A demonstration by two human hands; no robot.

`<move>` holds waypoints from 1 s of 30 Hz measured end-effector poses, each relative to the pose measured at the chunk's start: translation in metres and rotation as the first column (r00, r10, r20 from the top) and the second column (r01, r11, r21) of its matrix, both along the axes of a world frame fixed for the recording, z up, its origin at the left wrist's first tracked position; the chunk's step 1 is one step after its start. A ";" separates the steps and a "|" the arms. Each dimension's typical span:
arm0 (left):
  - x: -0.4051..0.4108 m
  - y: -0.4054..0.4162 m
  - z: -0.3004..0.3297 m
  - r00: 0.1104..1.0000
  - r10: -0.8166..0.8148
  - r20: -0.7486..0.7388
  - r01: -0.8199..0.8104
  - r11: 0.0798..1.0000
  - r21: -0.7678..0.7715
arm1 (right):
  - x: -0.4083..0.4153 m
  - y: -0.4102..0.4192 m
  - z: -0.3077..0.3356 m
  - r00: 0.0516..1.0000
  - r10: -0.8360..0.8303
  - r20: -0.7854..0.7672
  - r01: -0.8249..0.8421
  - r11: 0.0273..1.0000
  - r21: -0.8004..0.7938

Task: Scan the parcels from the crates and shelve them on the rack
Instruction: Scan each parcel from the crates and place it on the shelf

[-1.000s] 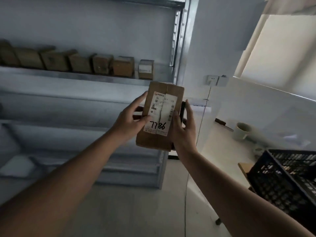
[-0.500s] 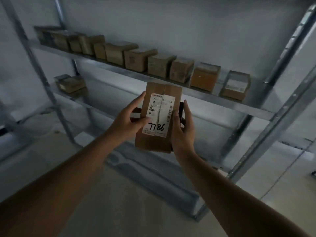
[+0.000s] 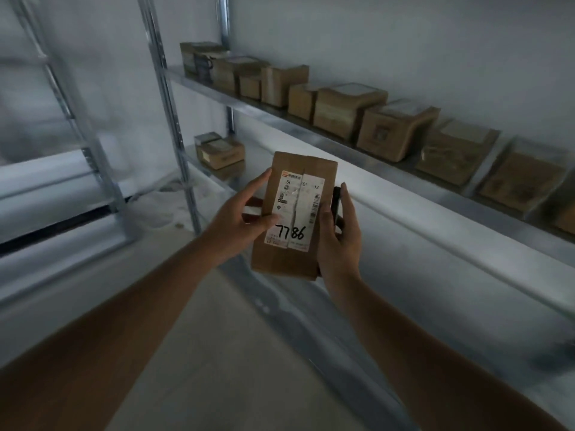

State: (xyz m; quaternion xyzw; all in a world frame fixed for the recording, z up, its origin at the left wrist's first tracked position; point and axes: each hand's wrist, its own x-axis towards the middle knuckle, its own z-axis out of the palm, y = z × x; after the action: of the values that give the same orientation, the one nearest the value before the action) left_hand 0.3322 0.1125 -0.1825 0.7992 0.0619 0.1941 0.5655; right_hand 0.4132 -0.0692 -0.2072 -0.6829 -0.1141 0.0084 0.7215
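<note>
Two hands hold one brown cardboard parcel (image 3: 294, 216) upright in front of the metal rack (image 3: 174, 126), its label facing the camera. The left hand (image 3: 239, 225) grips the parcel's left edge, thumb lying across the lower corner of the label and fingers behind. The right hand (image 3: 339, 241) pinches the right edge with its thumb while its fingers also curl round a slim dark device (image 3: 336, 203), probably the scanner, tucked against the parcel's side.

By my judgement the step in hand is shelving: the parcel looks marked already and is being carried toward a slot. The upper shelf (image 3: 357, 150) bears a close row of brown boxes (image 3: 348, 110), so a gap there seems hard to find; the lower shelf (image 3: 389, 209) holds only a couple of small boxes (image 3: 219, 152) at its far left and offers bare room just behind the parcel. The next move calls for reaching forward, setting the parcel down flat or on edge with the label outward, and letting go with the left hand without dropping the device.

The white shipping label (image 3: 297, 209) carries a red logo at top left, barcodes, and small print too blurred to read; partial digits "5", "0" and "3" show along the top. Handwritten in black marker below: "7786"
</note>
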 end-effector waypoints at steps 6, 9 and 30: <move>0.041 0.121 -0.004 0.999 -0.021 -0.047 0.020 1.000 -0.010 | 0.034 0.119 -0.006 1.000 -0.017 -0.017 0.017 1.000 -0.013; 0.060 0.175 -0.008 0.996 -0.034 -0.081 0.032 0.999 -0.022 | 0.052 0.171 -0.011 0.999 -0.029 -0.016 0.028 0.999 -0.046; 0.280 0.425 -0.090 0.938 -0.024 -0.346 -0.008 0.996 -0.091 | 0.266 0.432 -0.103 0.959 -0.080 -0.273 0.040 0.988 -0.147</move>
State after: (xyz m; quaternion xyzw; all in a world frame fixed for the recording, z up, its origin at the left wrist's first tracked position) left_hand 0.6123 0.5376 -0.2726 0.7945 0.1659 0.0450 0.5825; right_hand 0.6791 0.3628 -0.3098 -0.7269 0.0101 0.0903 0.6807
